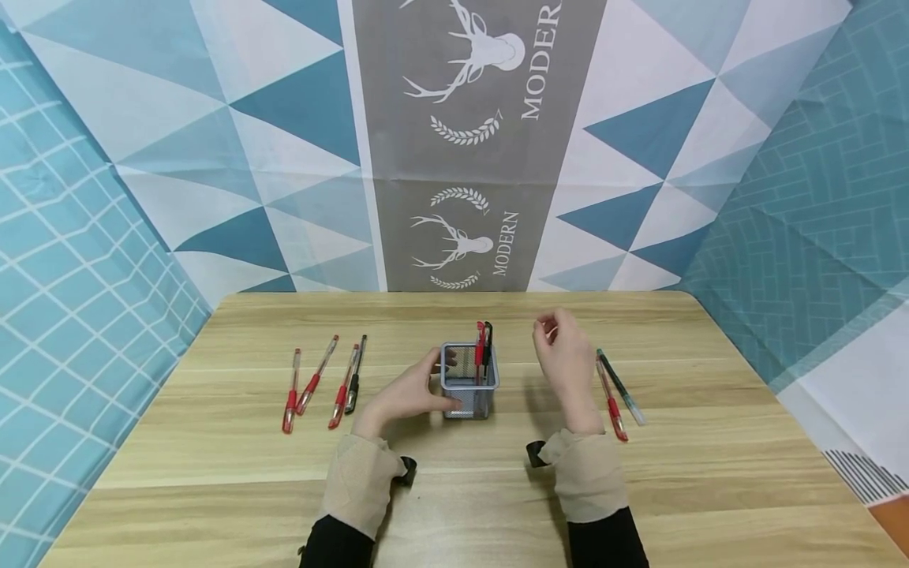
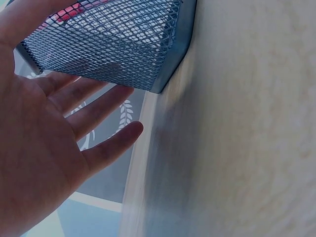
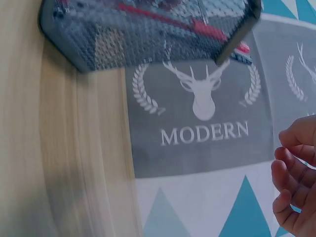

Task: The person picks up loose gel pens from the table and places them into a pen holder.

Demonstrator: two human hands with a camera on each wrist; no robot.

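A grey metal mesh pen holder (image 1: pixel 477 403) stands upright near the middle of the table. Leaning in its right back corner are a red pen (image 1: pixel 479 349) and a black pen (image 1: pixel 488 345). My left hand (image 1: pixel 408 392) holds the holder from the left, thumb along the front and fingers at the back. In the left wrist view the little finger hangs free below the mesh wall (image 2: pixel 118 44). Raised to the right of the holder, my right hand (image 1: pixel 566 359) has loosely curled fingers, thumb near the index fingertip, with nothing between them.
Left of the holder lie several pens, red ones (image 1: pixel 289 410) and a black one (image 1: pixel 351 394). Beyond the right hand rest a red pen (image 1: pixel 615 416) and a dark pen with a clear end (image 1: pixel 622 385). A patterned cloth (image 1: pixel 298 158) hangs behind the table's back edge.
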